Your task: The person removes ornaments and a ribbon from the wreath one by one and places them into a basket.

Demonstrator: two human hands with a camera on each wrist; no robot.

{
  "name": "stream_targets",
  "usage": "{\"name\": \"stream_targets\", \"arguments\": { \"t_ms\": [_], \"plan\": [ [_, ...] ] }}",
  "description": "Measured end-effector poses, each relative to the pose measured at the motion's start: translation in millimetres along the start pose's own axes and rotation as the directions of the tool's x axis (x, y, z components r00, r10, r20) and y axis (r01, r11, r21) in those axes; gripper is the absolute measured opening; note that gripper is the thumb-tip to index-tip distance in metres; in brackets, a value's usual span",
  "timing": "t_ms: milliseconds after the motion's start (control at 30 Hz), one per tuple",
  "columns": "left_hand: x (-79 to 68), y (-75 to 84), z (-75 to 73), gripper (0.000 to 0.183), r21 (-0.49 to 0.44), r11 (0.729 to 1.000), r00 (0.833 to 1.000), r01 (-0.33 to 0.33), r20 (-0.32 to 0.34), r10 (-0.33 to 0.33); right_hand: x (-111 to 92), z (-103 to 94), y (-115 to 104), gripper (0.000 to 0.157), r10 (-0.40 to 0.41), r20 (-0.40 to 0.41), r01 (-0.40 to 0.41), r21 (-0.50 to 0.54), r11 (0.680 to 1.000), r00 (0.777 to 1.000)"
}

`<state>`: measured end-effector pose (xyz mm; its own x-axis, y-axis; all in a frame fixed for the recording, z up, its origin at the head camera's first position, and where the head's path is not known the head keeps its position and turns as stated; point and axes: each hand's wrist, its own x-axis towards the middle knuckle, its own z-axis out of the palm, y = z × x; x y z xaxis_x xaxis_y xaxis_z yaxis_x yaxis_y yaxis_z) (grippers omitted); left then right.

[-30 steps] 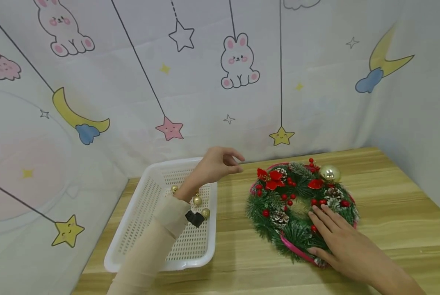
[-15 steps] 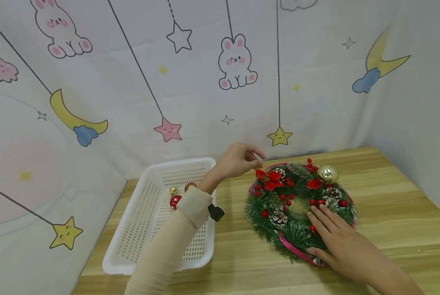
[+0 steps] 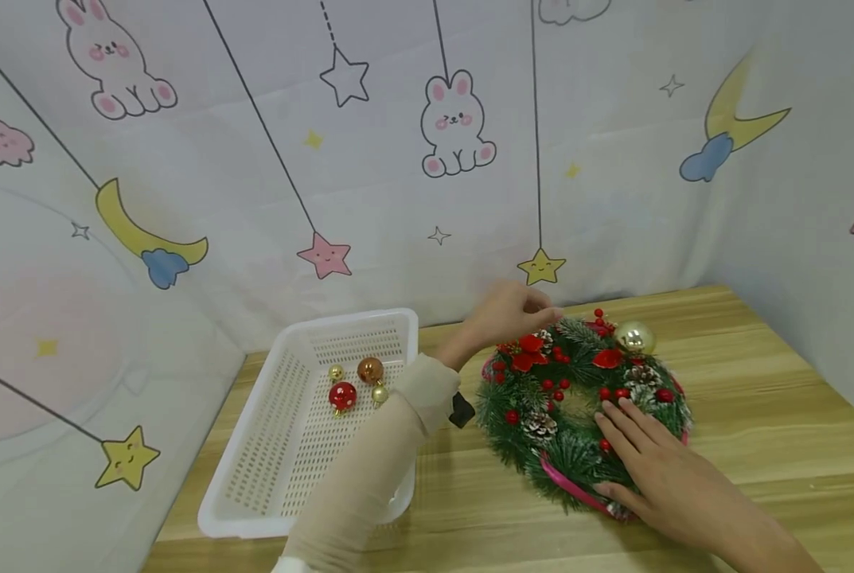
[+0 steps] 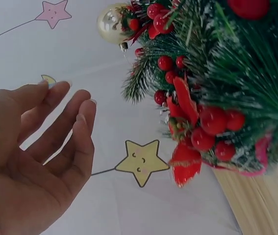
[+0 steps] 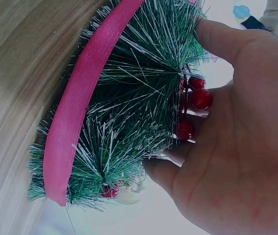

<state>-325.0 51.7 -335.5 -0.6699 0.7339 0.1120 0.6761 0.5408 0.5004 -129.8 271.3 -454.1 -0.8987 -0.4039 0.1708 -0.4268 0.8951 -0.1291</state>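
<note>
A green Christmas wreath (image 3: 577,454) with red berries, frosted pinecones (image 3: 540,426) and a pink ribbon (image 3: 570,483) lies on the table. My left hand (image 3: 508,312) is over its far left side, near the red poinsettia (image 3: 529,352). In the left wrist view the fingers of that left hand (image 4: 45,147) are loosely bent, thumb near the index finger, with nothing visible between them. A shiny pale gold ball (image 3: 635,338) sits at the wreath's far right edge. With fingers spread and fairly straight, my right hand (image 3: 670,469) rests on the wreath's near right side, by the berries (image 5: 201,99).
To the left stands a white slotted plastic basket (image 3: 236,469). Inside it are a red dotted ball (image 3: 342,395), a copper-brown ball (image 3: 371,370) and small gold balls (image 3: 336,372). A backdrop cloth (image 3: 384,183) with printed bunnies and stars hangs behind the wooden table (image 3: 777,382).
My left hand has moved right, from above the basket to the wreath's far left side, uncovering the red and brown balls. The right hand has stayed in place on the wreath.
</note>
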Motion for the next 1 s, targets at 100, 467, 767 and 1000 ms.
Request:
{"name": "stream_targets", "arguments": {
  "t_ms": [100,467,767,1000],
  "plan": [
    [7.6,6.2,6.1,0.027,0.034,0.999,1.0,0.011,0.016,-0.012,0,0.1,0,0.084,0.0,-0.003,0.0,-0.003,1.0,1.0],
    [36.1,27.5,33.7,0.047,0.128,0.992,0.989,-0.016,0.149,-0.003,-1,-0.9,1,0.084,-0.002,0.0,0.002,-0.024,1.0,1.0],
    [52.0,39.9,54.7,0.061,0.286,0.957,0.979,-0.049,0.206,-0.011,-1,-0.1,0,0.085,0.002,-0.003,-0.002,-0.021,1.0,1.0],
    [59.4,40.5,67.5,0.066,0.365,0.93,0.976,-0.04,0.213,-0.041,0,0.2,0,0.085,-0.006,-0.011,0.006,-0.025,1.0,1.0]
  ]
}}
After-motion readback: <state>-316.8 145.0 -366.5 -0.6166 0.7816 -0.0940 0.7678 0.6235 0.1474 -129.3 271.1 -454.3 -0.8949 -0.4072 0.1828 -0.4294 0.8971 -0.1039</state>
